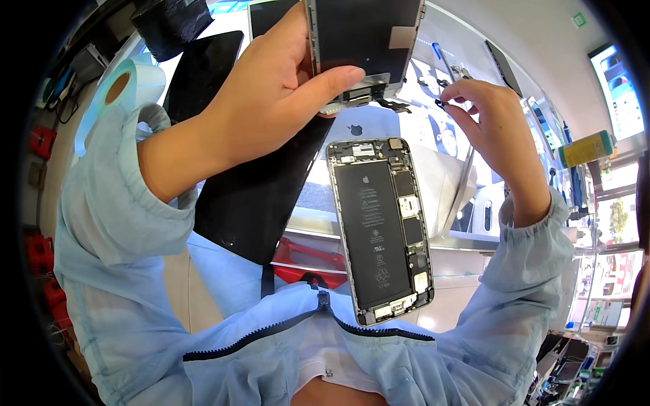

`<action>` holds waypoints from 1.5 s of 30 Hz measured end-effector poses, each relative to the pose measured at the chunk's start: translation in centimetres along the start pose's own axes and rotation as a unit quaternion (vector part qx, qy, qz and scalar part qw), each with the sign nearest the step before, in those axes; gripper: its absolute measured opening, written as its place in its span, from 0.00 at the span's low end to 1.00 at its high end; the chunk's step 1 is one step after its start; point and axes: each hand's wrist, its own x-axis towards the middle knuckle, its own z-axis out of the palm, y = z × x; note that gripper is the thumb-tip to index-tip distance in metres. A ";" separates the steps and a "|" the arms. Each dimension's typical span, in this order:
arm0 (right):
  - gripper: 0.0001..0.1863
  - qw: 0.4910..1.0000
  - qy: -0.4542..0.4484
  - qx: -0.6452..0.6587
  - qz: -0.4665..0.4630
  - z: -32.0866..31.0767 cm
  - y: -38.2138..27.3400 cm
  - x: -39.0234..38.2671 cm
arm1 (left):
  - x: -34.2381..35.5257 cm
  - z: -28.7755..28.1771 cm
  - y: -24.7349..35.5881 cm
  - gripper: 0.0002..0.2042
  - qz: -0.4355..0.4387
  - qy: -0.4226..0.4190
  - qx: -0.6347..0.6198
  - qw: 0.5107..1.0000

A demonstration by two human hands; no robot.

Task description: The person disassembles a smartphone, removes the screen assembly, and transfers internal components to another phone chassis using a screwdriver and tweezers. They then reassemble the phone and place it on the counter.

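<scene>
Gripped between the thumb and fingers of my left hand [264, 101] is a phone screen assembly [359, 44], its dark back with metal edges facing me. Dark flex cable ends [394, 105] stick out from its lower edge. My right hand [497, 128] is to the right of it, thumb and forefinger pinched on a small dark part [440, 103], too small to name. Below both hands lies an opened phone body [372, 230], with its black battery and circuit board exposed. Neither hand touches it.
A large black glossy panel [261, 196] lies left of the phone body, under my left forearm. Farther left are a label roll [125, 91] and a black plastic bag [172, 27]. A blue pen-like tool [440, 54] lies beyond my right hand. A yellow-green bottle [586, 150] stands at the right.
</scene>
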 end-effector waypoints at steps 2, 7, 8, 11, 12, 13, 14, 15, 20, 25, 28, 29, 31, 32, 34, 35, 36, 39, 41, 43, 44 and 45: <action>0.06 1.000 0.005 0.004 0.015 0.1 -0.3 0.0 | -0.2 -0.1 0.1 0.20 -0.007 -0.004 0.001 1.000; 0.06 0.996 0.059 0.025 -0.056 0.2 -2.7 -0.2 | -0.2 -0.1 0.2 0.20 -0.004 -0.001 -0.002 1.000; 0.07 0.992 0.055 0.071 -0.084 0.4 -3.4 -0.2 | -0.3 0.0 0.3 0.20 -0.003 0.004 0.001 1.000; 0.08 0.989 0.005 0.119 -0.091 -0.2 -5.0 -0.6 | -0.3 -0.1 0.3 0.19 -0.003 0.007 0.007 1.000; 0.08 0.987 0.010 0.130 -0.091 -0.1 -5.1 -0.6 | -0.2 -0.1 0.3 0.19 -0.004 0.005 0.008 1.000; 0.08 0.986 0.015 0.140 -0.090 -0.1 -5.1 -0.7 | -0.2 -0.2 0.3 0.19 -0.004 0.001 0.015 1.000; 0.08 0.984 0.020 0.150 -0.088 0.0 -5.1 -0.8 | -0.2 -0.3 0.3 0.19 -0.003 -0.003 0.021 1.000; 0.08 0.986 0.016 0.146 -0.082 -0.1 -5.1 -0.9 | -0.2 -0.3 0.3 0.19 -0.003 -0.008 0.027 1.000; 0.08 0.991 -0.016 0.113 -0.073 -0.5 -5.7 -1.1 | -0.5 0.2 1.1 0.21 -0.034 -0.005 -0.013 0.999; 0.08 0.992 -0.024 0.058 -0.106 -0.1 -6.0 -1.1 | -0.5 0.2 0.8 0.22 -0.040 -0.016 -0.017 0.999; 0.08 0.991 -0.043 0.044 -0.116 -0.2 -6.2 -1.2 | -0.6 0.3 1.0 0.22 -0.050 -0.024 -0.020 0.998; 0.08 0.991 -0.050 0.040 -0.120 -0.3 -6.2 -1.2 | -0.6 0.3 0.9 0.22 -0.037 -0.026 -0.015 0.999; 0.09 0.987 -0.044 0.031 -0.151 -0.2 -6.1 -1.1 | -0.6 0.6 0.8 0.22 -0.017 -0.028 -0.016 0.999; 0.09 0.985 -0.041 0.026 -0.166 -0.1 -6.0 -1.2 | -0.5 0.7 0.7 0.23 -0.009 -0.027 -0.022 0.999; 0.09 0.982 -0.017 0.010 -0.187 0.3 -6.1 -1.2 | -0.5 0.8 0.7 0.23 -0.015 -0.033 -0.039 0.999; 0.09 0.980 -0.007 0.002 -0.197 0.4 -6.2 -1.3 | -0.5 0.7 1.0 0.23 -0.029 -0.039 -0.049 0.998; 0.09 0.978 0.004 -0.007 -0.207 0.6 -6.3 -1.3 | -0.5 0.7 1.1 0.23 -0.043 -0.045 -0.059 0.996; 0.09 0.973 0.028 -0.037 -0.227 0.9 -6.9 -1.6 | -0.7 0.6 0.7 0.24 -0.022 -0.046 -0.028 0.998; 0.09 0.972 0.035 -0.050 -0.227 1.1 -6.9 -1.7 | -0.6 0.5 0.7 0.24 -0.025 -0.050 -0.020 0.998; 0.09 0.973 0.033 -0.029 -0.226 1.1 -6.8 -1.6 | -0.7 0.6 0.8 0.24 -0.029 -0.047 -0.026 0.998; 0.09 0.974 0.031 -0.014 -0.224 1.1 -6.5 -1.5 | -0.7 0.7 0.9 0.24 -0.031 -0.041 -0.036 0.998; 0.09 0.975 0.031 0.001 -0.221 1.2 -6.3 -1.5 | -0.8 0.7 0.9 0.24 -0.033 -0.035 -0.046 0.998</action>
